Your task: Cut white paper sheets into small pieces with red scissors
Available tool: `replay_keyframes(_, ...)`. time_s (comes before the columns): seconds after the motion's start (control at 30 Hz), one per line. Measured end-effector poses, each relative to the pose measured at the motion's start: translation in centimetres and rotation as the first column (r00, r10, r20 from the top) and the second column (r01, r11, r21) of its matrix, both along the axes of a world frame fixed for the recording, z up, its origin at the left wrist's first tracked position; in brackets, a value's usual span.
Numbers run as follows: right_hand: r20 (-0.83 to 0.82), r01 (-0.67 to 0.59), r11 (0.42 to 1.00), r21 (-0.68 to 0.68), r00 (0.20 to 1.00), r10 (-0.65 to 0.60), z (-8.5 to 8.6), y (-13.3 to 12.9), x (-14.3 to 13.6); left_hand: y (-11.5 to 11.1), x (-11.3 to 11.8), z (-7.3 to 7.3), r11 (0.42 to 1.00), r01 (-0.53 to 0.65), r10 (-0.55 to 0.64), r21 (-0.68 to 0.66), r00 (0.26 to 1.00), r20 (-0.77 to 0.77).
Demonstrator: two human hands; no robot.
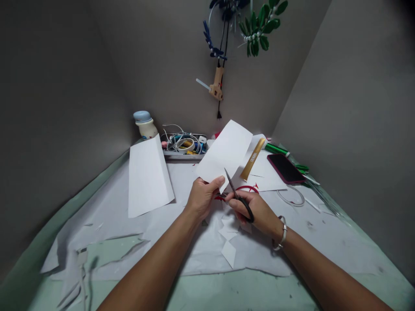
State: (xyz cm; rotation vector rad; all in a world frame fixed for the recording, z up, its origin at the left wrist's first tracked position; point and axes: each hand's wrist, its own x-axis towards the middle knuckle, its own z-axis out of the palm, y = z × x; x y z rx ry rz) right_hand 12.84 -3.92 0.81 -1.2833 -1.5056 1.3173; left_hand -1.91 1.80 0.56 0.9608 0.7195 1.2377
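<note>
My left hand [202,196] pinches the lower corner of a white sheet of paper [227,149], which tilts up and away from me. In my right hand [254,209] is a pair of scissors [242,202] with black handles, its blades pointing up beside the paper's right edge. Whether the blades touch the paper I cannot tell. Small white paper pieces [229,252], some diamond-shaped, lie on the covered table below my hands. A red band [248,188] shows partly behind my right hand.
A folded white sheet [147,179] stands at the left. Behind are a lidded jar [145,125] and a metal tray [184,156] of cords and tape. To the right lie a gold tube [253,160], a phone [285,168] and green rolls [277,149]. A glue gun [216,86] hangs on the wall.
</note>
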Motion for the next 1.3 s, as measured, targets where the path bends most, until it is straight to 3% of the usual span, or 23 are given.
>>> replay_keyframes(0.43,0.1,-0.011,0.999,0.03,0.995,0.008,0.7,0.1,0.5,0.0,-0.2,0.2,1.0,0.016,-0.016,0.012,1.0,-0.001)
replay_keyframes(0.6,0.09,-0.098,0.994,-0.043,0.991,0.101,1.7,0.2,1.3,0.0,-0.2,0.1,1.0,0.016,-0.017,0.021,1.0,0.007)
replay_keyframes(0.77,-0.046,-0.249,0.958,-0.139,0.968,0.245,2.5,0.0,3.0,-0.2,-0.2,0.5,0.999,0.028,-0.03,0.033,0.997,0.067)
replay_keyframes(0.93,-0.188,-0.271,0.946,-0.18,0.953,0.238,2.6,0.2,4.7,-0.3,-0.1,0.7,0.997,0.072,-0.074,0.04,0.996,0.054)
replay_keyframes(1.17,0.207,-0.284,0.947,-0.15,0.928,0.311,5.7,0.3,6.0,0.1,-0.6,0.2,0.995,0.097,-0.091,0.033,0.986,-0.142)
replay_keyframes(1.3,0.32,-0.287,0.947,-0.147,0.892,0.32,6.9,0.3,6.8,0.0,-1.0,0.8,0.985,0.157,-0.14,0.072,0.97,-0.2)
